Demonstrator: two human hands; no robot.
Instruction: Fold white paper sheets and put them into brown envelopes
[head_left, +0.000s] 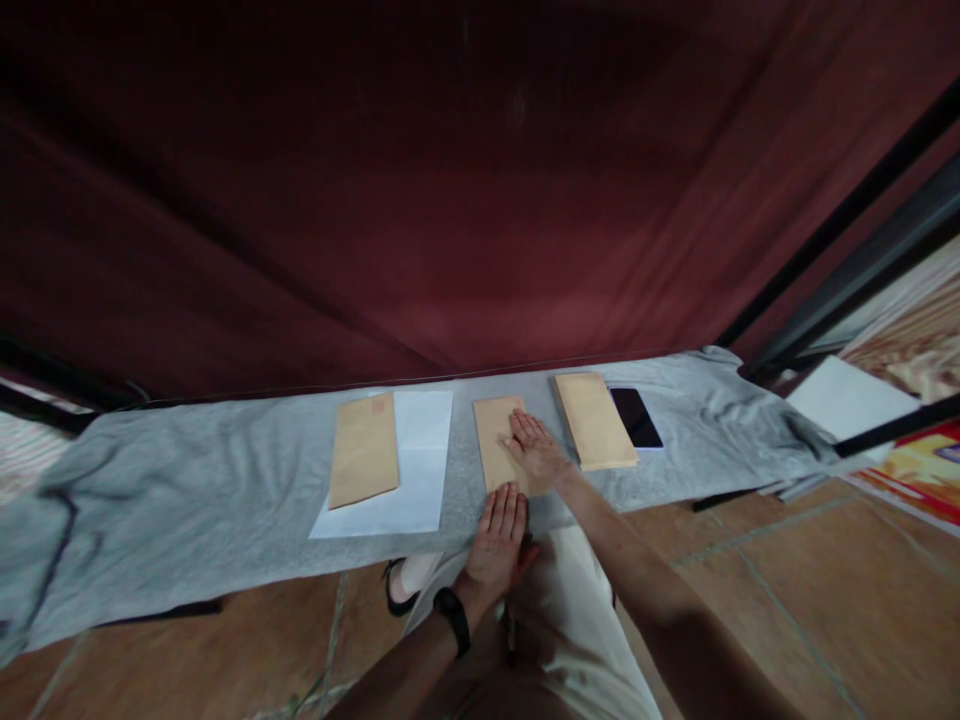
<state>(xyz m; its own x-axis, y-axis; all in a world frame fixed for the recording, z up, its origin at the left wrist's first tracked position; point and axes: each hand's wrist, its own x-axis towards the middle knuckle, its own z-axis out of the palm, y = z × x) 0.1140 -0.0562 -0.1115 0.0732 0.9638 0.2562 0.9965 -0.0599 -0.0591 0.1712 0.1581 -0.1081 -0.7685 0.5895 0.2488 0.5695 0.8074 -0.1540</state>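
Observation:
A brown paper envelope [493,425] lies flat on the grey cloth in front of me. My right hand [538,448] rests flat on its right side with the fingers stretched out. My left hand [499,540], a black band on its wrist, lies with straight fingers over the envelope's near edge. To the right is a stack of similar envelopes [598,420]. Another brown envelope [365,450], with a small reddish mark at its top corner, sits on white paper [424,460] to the left. Part of the middle envelope is hidden under my hands.
Beside the stack lies a dark-screened phone [636,417]. Grey cloth [210,480] covers the narrow surface, backed by a dark red curtain [465,230]. Dark metal bars [847,220] stand at the right, near a white sheet [851,405] and a red-and-yellow package [926,470]. Tiled floor [780,590] lies below.

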